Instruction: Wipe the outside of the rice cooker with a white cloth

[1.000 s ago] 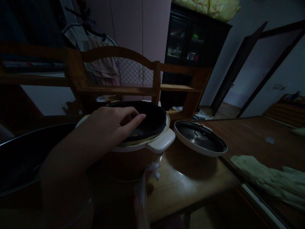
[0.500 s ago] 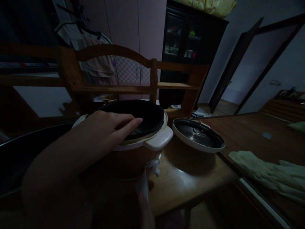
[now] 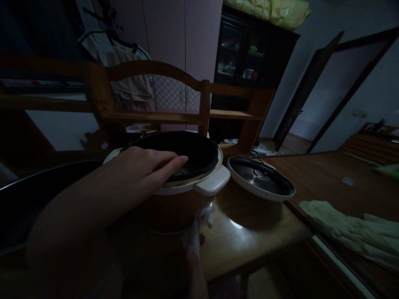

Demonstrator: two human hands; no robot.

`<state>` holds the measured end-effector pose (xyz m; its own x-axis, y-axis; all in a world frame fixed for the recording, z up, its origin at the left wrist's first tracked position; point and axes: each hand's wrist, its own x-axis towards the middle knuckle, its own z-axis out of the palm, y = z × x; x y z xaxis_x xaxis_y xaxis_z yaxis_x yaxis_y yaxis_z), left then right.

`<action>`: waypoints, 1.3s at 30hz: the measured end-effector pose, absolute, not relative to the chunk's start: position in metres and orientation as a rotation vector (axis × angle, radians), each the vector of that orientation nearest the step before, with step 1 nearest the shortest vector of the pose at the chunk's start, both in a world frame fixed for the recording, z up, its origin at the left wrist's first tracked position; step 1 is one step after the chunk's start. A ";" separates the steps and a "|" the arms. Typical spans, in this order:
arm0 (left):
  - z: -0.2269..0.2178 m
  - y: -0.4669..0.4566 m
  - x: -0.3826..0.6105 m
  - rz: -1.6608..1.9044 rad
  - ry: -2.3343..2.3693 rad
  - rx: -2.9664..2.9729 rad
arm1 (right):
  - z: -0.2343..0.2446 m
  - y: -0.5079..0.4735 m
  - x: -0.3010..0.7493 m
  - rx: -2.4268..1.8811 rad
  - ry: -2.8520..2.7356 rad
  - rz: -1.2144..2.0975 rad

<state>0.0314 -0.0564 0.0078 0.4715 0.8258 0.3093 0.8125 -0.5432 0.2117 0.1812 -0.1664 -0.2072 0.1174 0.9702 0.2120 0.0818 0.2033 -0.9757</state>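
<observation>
My left hand (image 3: pixel 146 168) reaches in from the lower left and lies on the near rim of a rice cooker (image 3: pixel 174 203). Its fingers are stretched out flat and close together, with the tips over the dark inner pot (image 3: pixel 199 151). The cooker has an orange body, a white rim and a white side handle (image 3: pixel 213 185). Its round lid (image 3: pixel 261 178) lies upside down on the wooden table just to the right. A dim pinkish shape, perhaps my right hand (image 3: pixel 195 253), rises from the bottom edge under a white crumpled thing (image 3: pixel 204 216); no fingers can be made out.
A large dark pan (image 3: pixel 28 199) fills the left. A wooden shelf rack (image 3: pixel 156 91) stands behind the cooker. Pale gloves (image 3: pixel 352 232) lie on a dark wooden surface at the right. A black glass cabinet (image 3: pixel 249 62) and an open door (image 3: pixel 308 87) stand further back.
My left hand's fingers have flattened from a slight curl onto the pot's rim. The view has shifted a little; the cooker and lid have stayed put.
</observation>
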 end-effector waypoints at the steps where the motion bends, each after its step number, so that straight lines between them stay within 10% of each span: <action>1: 0.006 -0.056 0.029 0.585 1.474 2.698 | -0.204 -0.169 0.182 -1.154 -1.254 0.939; 39: 0.015 -0.058 0.035 0.504 1.568 2.641 | -0.275 -0.120 0.183 -1.150 -1.283 0.983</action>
<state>0.0352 -0.0580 0.0146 0.4402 0.8593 0.2603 0.8499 -0.4923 0.1878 0.1834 -0.1198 -0.2748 0.0695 0.9794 0.1898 0.0714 0.1849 -0.9802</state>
